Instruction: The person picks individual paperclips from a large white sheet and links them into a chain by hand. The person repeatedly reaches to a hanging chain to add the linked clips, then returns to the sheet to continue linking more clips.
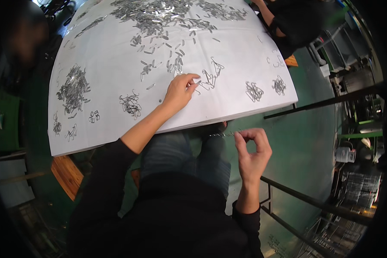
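My left hand (pixel 180 91) reaches over the white table, thumb and forefinger drawn together beside a loose row of bent wire hooks (pixel 208 81). What lies between those fingertips is too small to make out. Off the table's front edge, above the floor, my right hand (pixel 254 151) pinches a thin strand of small metal wire pieces (pixel 220 135). The strand sticks out leftward from thumb and forefinger, and its far end is blurred. A heap of wire hooks (pixel 130 104) lies to the left of my left hand.
Flat metal clips (pixel 152 13) are spread over the far side of the white table (pixel 116 56). Another clip pile (pixel 73 89) lies left; hook piles (pixel 254 91) lie right. A person's arm (pixel 265 13) is at the far right. Dark metal bars (pixel 314 198) stand right of me.
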`<action>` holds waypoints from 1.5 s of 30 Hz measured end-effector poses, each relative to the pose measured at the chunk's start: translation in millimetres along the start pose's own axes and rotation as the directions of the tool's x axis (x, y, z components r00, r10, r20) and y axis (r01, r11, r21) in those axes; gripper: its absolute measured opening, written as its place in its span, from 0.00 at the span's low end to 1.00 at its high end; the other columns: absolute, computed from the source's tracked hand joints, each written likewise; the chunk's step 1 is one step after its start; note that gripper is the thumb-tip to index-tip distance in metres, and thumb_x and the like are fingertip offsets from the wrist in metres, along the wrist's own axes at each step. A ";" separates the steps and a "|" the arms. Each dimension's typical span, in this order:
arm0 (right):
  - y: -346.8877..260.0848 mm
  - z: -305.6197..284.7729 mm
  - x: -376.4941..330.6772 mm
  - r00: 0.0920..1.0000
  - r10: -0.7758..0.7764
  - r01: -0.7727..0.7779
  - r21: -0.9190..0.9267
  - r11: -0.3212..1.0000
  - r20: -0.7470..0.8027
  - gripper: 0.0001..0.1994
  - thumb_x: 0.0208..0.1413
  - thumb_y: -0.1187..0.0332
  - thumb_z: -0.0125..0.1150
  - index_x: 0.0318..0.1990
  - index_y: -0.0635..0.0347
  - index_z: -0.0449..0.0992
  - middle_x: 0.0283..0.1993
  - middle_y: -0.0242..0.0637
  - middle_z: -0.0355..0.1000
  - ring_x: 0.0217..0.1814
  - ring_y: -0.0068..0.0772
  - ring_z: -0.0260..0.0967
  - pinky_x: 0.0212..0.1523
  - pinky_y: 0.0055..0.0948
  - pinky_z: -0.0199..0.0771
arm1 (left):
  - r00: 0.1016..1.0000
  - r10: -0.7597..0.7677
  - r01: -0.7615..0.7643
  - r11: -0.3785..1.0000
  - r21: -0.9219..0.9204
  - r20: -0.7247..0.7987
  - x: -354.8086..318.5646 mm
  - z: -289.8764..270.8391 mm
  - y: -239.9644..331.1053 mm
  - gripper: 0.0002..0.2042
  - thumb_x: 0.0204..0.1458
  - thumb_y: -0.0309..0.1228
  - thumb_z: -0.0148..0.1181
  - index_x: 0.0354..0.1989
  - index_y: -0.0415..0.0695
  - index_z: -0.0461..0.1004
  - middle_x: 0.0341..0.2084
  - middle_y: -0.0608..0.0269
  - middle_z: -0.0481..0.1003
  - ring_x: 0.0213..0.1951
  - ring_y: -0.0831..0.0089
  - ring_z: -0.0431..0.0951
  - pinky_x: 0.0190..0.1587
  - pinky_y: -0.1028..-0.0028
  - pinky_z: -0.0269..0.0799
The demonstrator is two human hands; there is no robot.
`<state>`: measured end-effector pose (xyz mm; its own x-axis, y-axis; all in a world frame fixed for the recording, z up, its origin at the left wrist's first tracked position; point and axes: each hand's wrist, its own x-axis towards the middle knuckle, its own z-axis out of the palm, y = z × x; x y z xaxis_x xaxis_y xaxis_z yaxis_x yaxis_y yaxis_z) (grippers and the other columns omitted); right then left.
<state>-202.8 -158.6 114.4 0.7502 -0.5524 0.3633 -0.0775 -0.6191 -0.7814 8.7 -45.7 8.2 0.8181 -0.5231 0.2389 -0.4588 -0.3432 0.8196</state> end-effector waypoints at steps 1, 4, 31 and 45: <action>1.1 4.3 -1.8 1.000 -0.016 0.015 -0.034 0.999 -0.010 0.06 0.43 0.76 0.65 0.25 0.63 0.72 0.26 0.32 0.69 0.27 0.25 0.65 0.35 0.23 0.61 | 0.998 -0.049 0.054 0.988 -0.146 0.032 -10.7 -0.1 15.3 0.06 0.47 0.25 0.62 0.33 0.39 0.76 0.26 0.63 0.77 0.32 0.70 0.75 0.36 0.72 0.68; 5.2 19.4 -1.8 0.997 -0.069 0.066 -0.087 0.994 -0.042 0.07 0.41 0.74 0.67 0.24 0.56 0.73 0.24 0.26 0.69 0.24 0.24 0.66 0.36 0.25 0.57 | 0.973 -0.138 0.203 0.889 -0.411 0.182 -33.5 -8.1 56.8 0.07 0.49 0.27 0.61 0.34 0.37 0.76 0.29 0.62 0.78 0.33 0.76 0.76 0.39 0.77 0.70; 70.2 59.3 60.8 0.980 -0.097 0.120 -0.126 0.985 0.175 0.16 0.48 0.69 0.64 0.44 0.63 0.73 0.47 0.45 0.71 0.47 0.42 0.70 0.46 0.34 0.70 | 0.988 0.155 -0.153 0.941 -0.302 -0.015 -78.2 -26.2 90.3 0.07 0.40 0.21 0.66 0.29 0.42 0.77 0.36 0.62 0.75 0.39 0.65 0.74 0.40 0.71 0.70; 124.3 132.2 160.0 0.922 0.132 -0.022 -0.291 0.957 0.364 0.11 0.48 0.69 0.63 0.39 0.59 0.76 0.41 0.41 0.71 0.43 0.45 0.70 0.39 0.42 0.71 | 0.989 0.137 -0.108 0.933 -0.344 0.060 -87.9 -29.8 64.1 0.08 0.38 0.21 0.67 0.29 0.44 0.78 0.32 0.65 0.76 0.36 0.69 0.75 0.41 0.73 0.68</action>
<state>-5.6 -250.1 8.3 0.9207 -0.3874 0.0474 -0.2812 -0.7425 -0.6079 -82.3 1.5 55.3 0.7251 -0.6114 0.3169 -0.3973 0.0044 0.9177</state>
